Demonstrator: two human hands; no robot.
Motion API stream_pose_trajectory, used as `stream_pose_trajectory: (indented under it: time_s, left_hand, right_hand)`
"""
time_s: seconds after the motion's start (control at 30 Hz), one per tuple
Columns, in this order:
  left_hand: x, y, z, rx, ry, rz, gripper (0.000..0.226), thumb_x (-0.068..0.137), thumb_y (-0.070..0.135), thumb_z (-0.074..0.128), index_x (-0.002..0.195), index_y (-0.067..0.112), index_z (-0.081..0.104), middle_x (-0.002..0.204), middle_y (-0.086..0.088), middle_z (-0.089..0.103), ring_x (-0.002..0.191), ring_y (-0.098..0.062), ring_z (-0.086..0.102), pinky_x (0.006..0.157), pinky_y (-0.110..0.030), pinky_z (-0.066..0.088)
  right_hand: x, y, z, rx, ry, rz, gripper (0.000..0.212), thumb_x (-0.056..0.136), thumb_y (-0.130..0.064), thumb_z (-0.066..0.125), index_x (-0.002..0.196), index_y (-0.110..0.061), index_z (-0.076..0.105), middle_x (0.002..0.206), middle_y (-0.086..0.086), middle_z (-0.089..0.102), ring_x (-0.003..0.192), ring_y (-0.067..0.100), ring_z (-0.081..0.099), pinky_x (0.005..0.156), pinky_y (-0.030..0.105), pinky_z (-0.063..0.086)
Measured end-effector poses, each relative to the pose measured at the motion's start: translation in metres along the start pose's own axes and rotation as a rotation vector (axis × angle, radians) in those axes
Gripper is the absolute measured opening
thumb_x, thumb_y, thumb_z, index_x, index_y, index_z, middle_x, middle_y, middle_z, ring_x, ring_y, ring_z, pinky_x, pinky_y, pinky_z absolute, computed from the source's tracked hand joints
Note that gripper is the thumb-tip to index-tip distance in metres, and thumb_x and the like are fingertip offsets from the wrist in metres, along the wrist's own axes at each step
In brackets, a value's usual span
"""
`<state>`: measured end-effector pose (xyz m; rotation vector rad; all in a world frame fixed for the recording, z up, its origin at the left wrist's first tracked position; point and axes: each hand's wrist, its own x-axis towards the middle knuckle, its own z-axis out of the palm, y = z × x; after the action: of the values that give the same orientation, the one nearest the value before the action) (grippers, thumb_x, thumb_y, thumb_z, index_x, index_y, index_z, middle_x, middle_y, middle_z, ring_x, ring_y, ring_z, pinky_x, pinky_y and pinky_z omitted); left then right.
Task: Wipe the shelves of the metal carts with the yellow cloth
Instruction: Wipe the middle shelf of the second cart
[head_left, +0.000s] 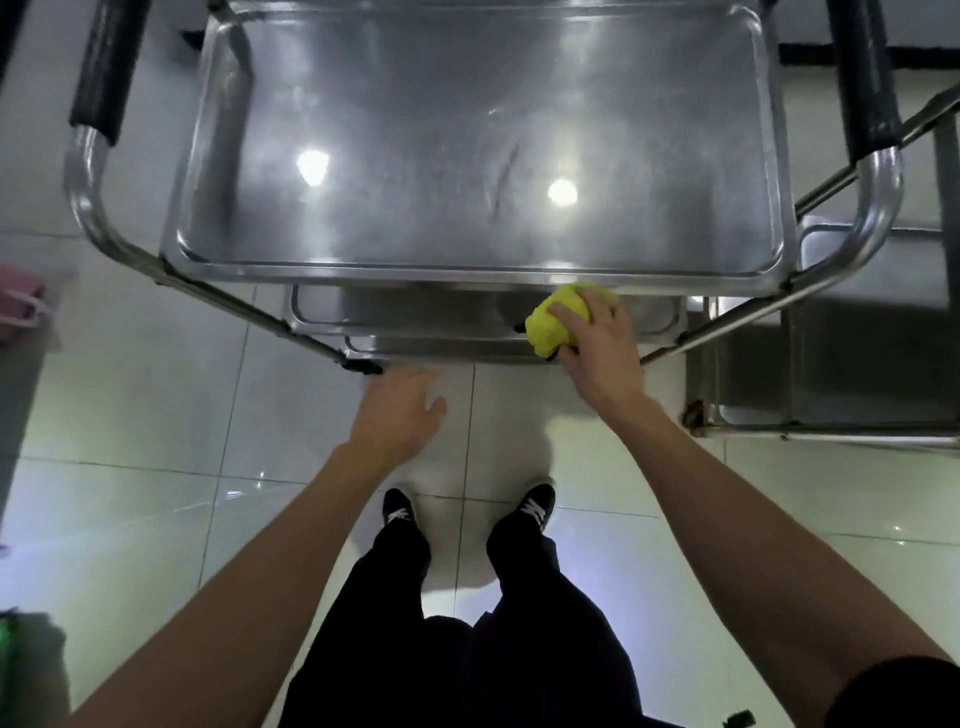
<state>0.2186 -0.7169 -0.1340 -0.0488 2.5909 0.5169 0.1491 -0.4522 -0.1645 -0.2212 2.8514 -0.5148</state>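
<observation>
Gripping the yellow cloth (551, 323) is the right hand (597, 343), fingers curled over the top of the bunched-up rag and the thumb tucking under its near edge, so the cloth is sitting mostly to the left of and under the palm. It's pressing down at the front right end of a lower shelf (415, 312) of the metal cart (478, 156), just below the front lip of the top shelf (363, 130). The left hand (400, 415) is hanging out in the air over the floor tiles (130, 415), a bit blurry, fingers loose and relaxed, holding nothing, just in front of the cart's lowest edge and well apart from the cloth. The top shelf is looking shiny and is reflecting two ceiling lights. Black foam grips (101, 67) are wrapping the cart's handle tubes on both sides. A second metal cart (831, 364) is sitting just to the right, and something pink (21, 301) is showing at the far left edge. The person's black shoes (535, 506) are standing on the tiles below.
</observation>
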Motion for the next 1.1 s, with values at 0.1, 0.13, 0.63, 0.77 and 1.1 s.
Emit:
stream_pose_trajectory:
  time_s: [0.1, 0.13, 0.63, 0.77, 1.1]
  left_hand:
    - [-0.01, -0.04, 0.011, -0.011, -0.024, -0.037, 0.044, 0.1, 0.033, 0.054, 0.142, 0.021, 0.055, 0.148, -0.001, 0.051, 0.136, -0.022, 0.044, 0.109, -0.04, 0.035]
    - [-0.011, -0.055, 0.014, -0.022, -0.03, -0.051, 0.043, 0.099, 0.034, 0.054, 0.141, 0.022, 0.055, 0.147, -0.001, 0.052, 0.136, -0.021, 0.043, 0.109, -0.04, 0.035]
    - [0.081, -0.274, 0.053, -0.056, 0.007, -0.072, 0.048, 0.097, 0.032, 0.055, 0.144, 0.023, 0.05, 0.148, -0.003, 0.049, 0.135, -0.028, 0.042, 0.109, -0.049, 0.039]
    - [0.119, -0.293, 0.065, -0.045, 0.101, -0.054, 0.047, 0.095, 0.029, 0.058, 0.141, 0.019, 0.053, 0.147, -0.005, 0.05, 0.136, -0.029, 0.041, 0.106, -0.052, 0.043]
    - [0.195, -0.333, 0.097, -0.012, 0.273, -0.063, 0.051, 0.094, 0.026, 0.057, 0.143, 0.027, 0.049, 0.156, -0.003, 0.037, 0.147, -0.024, 0.026, 0.11, -0.048, 0.04]
  right_hand:
    - [-0.016, -0.032, 0.036, 0.082, -0.071, -0.023, 0.055, 0.085, -0.017, 0.066, 0.138, -0.025, 0.056, 0.152, 0.012, 0.037, 0.133, 0.041, 0.033, 0.108, 0.05, 0.036]
    - [-0.02, -0.042, 0.05, 0.092, -0.082, -0.018, 0.054, 0.084, -0.015, 0.066, 0.136, -0.025, 0.057, 0.152, 0.012, 0.039, 0.133, 0.041, 0.034, 0.106, 0.051, 0.037]
    - [0.066, -0.144, 0.23, 0.163, -0.045, 0.072, 0.049, 0.077, -0.024, 0.067, 0.126, -0.03, 0.061, 0.14, -0.001, 0.05, 0.128, 0.027, 0.047, 0.103, 0.043, 0.044]
    - [0.126, -0.153, 0.267, 0.149, -0.097, -0.003, 0.048, 0.08, -0.029, 0.068, 0.126, -0.032, 0.06, 0.143, -0.003, 0.046, 0.131, 0.027, 0.042, 0.107, 0.042, 0.039]
    - [0.213, -0.164, 0.329, 0.059, 0.001, -0.065, 0.057, 0.087, -0.034, 0.062, 0.142, -0.032, 0.047, 0.157, 0.003, 0.032, 0.141, 0.033, 0.03, 0.114, 0.049, 0.03]
